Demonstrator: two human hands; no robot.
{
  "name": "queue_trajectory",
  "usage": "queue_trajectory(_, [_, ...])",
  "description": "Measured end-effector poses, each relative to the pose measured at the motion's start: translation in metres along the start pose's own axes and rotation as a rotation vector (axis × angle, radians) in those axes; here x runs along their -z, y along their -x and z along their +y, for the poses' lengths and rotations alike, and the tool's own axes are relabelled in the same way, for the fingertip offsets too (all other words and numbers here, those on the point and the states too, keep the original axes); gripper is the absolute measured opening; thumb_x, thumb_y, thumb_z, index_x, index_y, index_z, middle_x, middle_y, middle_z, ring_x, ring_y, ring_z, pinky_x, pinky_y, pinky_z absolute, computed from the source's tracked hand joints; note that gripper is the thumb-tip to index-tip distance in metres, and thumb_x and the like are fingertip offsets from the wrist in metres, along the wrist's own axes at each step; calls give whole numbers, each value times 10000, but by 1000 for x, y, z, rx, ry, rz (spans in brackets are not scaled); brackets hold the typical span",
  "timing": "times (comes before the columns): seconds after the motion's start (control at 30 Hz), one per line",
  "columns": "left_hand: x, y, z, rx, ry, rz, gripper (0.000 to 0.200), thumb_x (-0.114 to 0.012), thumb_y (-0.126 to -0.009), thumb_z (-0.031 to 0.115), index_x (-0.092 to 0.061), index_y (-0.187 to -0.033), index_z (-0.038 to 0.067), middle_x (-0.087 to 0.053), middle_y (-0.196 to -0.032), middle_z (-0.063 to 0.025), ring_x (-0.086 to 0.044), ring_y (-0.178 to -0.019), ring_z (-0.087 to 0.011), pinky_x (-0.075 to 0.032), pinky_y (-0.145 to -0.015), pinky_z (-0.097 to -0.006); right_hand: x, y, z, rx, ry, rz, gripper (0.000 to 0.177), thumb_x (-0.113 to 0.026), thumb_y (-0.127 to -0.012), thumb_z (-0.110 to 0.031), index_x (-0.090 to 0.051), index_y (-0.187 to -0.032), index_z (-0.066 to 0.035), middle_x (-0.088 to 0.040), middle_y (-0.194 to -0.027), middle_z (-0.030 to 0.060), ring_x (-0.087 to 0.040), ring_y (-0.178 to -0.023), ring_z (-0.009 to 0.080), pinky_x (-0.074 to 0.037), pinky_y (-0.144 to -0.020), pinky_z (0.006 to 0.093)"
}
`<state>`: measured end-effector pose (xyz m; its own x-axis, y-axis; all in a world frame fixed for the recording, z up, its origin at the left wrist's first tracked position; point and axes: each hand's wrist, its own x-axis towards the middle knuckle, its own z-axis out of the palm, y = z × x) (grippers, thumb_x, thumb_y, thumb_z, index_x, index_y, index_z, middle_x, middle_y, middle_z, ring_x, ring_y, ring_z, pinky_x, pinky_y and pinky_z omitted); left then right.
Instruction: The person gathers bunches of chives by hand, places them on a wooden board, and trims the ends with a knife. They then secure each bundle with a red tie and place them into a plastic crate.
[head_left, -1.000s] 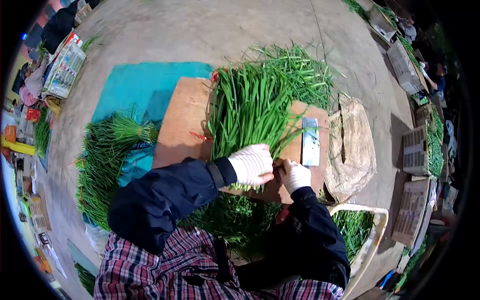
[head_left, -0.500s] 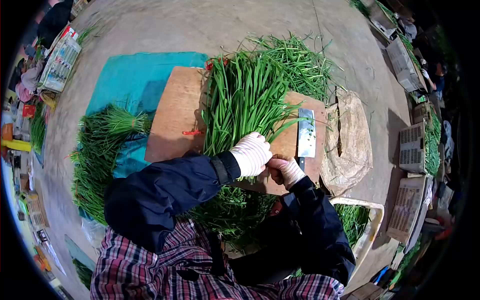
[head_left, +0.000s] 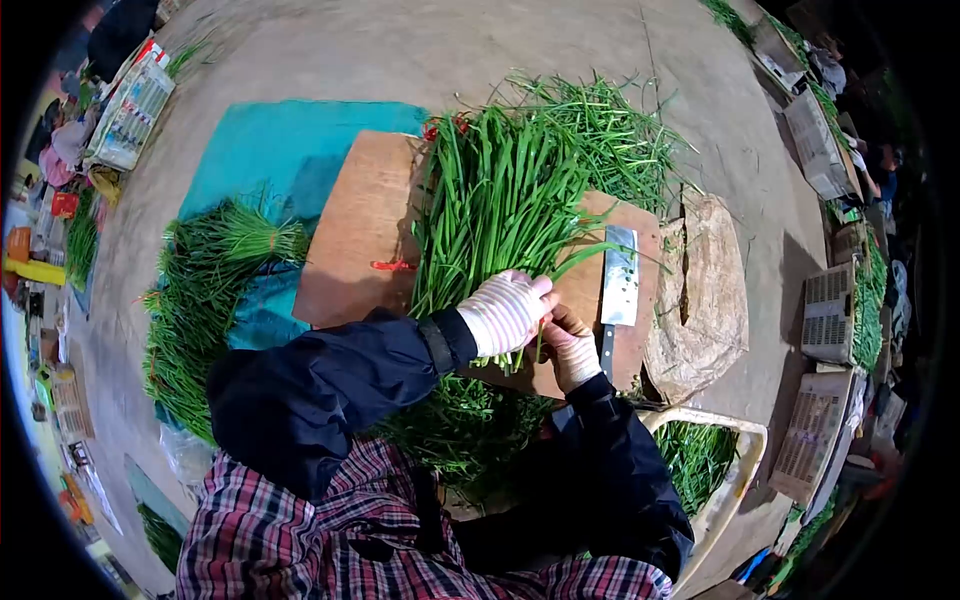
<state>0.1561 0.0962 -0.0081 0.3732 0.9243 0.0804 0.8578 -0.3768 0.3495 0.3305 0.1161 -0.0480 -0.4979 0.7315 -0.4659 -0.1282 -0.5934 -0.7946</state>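
Note:
A thick bunch of green chives (head_left: 495, 200) lies across a wooden board (head_left: 350, 225), leaf tips pointing away from me. My left hand (head_left: 508, 312), in a striped cloth wrap, is closed over its stalk end. Close beside it my right hand (head_left: 570, 348), also wrapped, pinches a chive stalk at the bunch's right edge; the fingertips are partly hidden. To the right of the bunch lies a cleaver (head_left: 621, 275), its handle towards me and bits of green on the blade. A red tie (head_left: 392, 266) rests on the board left of the bunch.
Loose chives (head_left: 615, 135) are heaped behind the board. Bundled chives (head_left: 190, 320) lie at left on a teal sheet (head_left: 270, 150). A woven sack (head_left: 705, 290) sits right of the board, near a white-framed chair (head_left: 755, 430). Crates (head_left: 828, 300) line the right side.
My right hand has turned, its fingers now reaching up beside the left hand at the stalks. The left hand stays on the bunch. The view has shifted slightly.

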Motion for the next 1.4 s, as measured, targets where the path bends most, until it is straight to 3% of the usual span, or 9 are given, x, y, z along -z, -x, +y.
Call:
queue_trajectory(0.03, [1,-2,1,15,8,-2,331,-607,-786,233,-587,-1067,58,-550,-947,-93,-582,-852,-273,-467,-769,-389,16,-11,22,112,16,-119,207,-635,-874,-135,-622,-1067,-60,-632,-839,3,-547,-642,95,-422,-521,249])
queue_trajectory(0.13, [-1,1,-1,16,61,69,340,-631,-756,229,-581,-1046,58,-544,-937,-98,-585,-826,-278,-481,-734,-388,5,-18,30,335,205,59,173,-648,-877,-165,-620,-999,-45,-619,-786,10,-552,-611,110,-437,-516,260])
queue_trajectory(0.27, [10,3,-3,-21,228,89,345,-668,-717,221,-588,-1013,63,-539,-959,-117,-569,-880,-311,-486,-763,-421,6,-9,6,214,292,-26,210,-673,-876,-196,-626,-986,-24,-621,-780,-21,-545,-649,61,-434,-559,219])
queue_trajectory(0.33, [19,16,-1,-152,203,411,370,-647,-768,198,-592,-1111,73,-524,-1125,-143,-525,-1018,-317,-430,-919,-427,16,-16,16,303,382,21,208,-714,-840,-223,-636,-935,-55,-582,-692,-42,-460,-538,40,-379,-485,200])
queue_trajectory(0.4, [49,36,-4,-41,246,471,375,-630,-791,165,-581,-1150,69,-521,-1172,-136,-523,-1034,-301,-400,-966,-421,0,-12,4,296,436,61,188,-726,-829,-215,-636,-892,-63,-574,-685,-45,-441,-532,29,-366,-478,193])
queue_trajectory(0.53, [40,104,-67,416,214,797,266,-583,-758,50,-589,-1024,50,-575,-1016,-152,-549,-909,-350,-458,-796,-426,-1,-18,7,303,480,66,171,-709,-839,-190,-622,-895,-54,-574,-669,-10,-443,-480,44,-373,-428,207])
queue_trajectory(0.67, [14,171,-122,644,21,418,330,-635,-742,88,-565,-1063,51,-546,-1049,-154,-522,-971,-361,-452,-840,-438,-6,-21,13,310,412,69,168,-672,-871,-198,-594,-920,-57,-558,-656,-3,-458,-455,67,-365,-411,218])
queue_trajectory(0.77, [7,168,-131,620,-17,330,334,-651,-726,121,-563,-1044,66,-540,-1019,-139,-518,-953,-342,-444,-812,-440,-8,-20,14,279,384,62,203,-656,-885,-229,-574,-963,-60,-533,-642,-10,-463,-454,74,-358,-421,216])
queue_trajectory(1.4, [6,148,-133,543,-192,143,150,-594,-772,182,-570,-875,75,-514,-898,-113,-507,-890,-302,-429,-755,-420,10,-31,40,298,156,176,221,-698,-844,-272,-600,-860,-74,-547,-677,-24,-490,-513,93,-433,-475,249])
